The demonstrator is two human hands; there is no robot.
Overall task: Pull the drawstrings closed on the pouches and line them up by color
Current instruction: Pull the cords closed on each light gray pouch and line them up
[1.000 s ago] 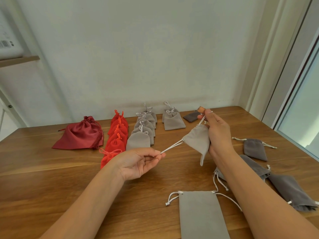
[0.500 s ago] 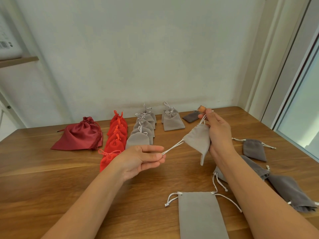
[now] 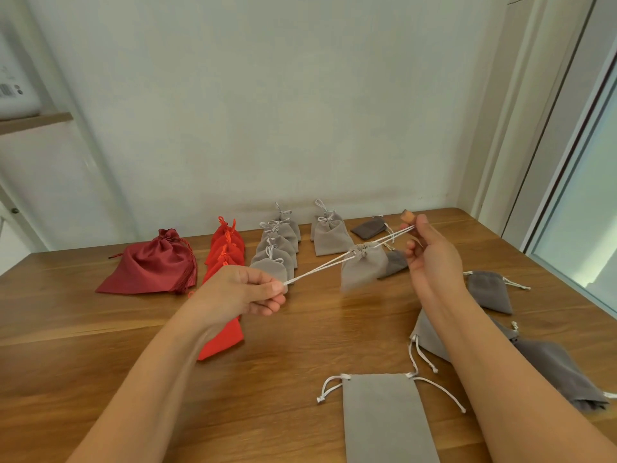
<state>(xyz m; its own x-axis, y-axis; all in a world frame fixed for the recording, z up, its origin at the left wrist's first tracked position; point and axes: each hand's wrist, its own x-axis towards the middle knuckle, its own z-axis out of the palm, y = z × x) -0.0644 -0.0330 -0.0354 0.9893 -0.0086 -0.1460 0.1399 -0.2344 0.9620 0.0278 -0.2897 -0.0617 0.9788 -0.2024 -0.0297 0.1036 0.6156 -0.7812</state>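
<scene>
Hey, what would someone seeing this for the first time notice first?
Most likely the small light grey pouch hanging in mid-air at centre, its white drawstrings stretched taut between the left hand and the right hand. Next, the colour at the back left of the wooden table: a large maroon pouch beside a row of orange-red pouches.

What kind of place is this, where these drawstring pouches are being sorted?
Likely a room in a home, perhaps a workroom: a wooden table against a plain white wall, a glass door or window at right.
</scene>
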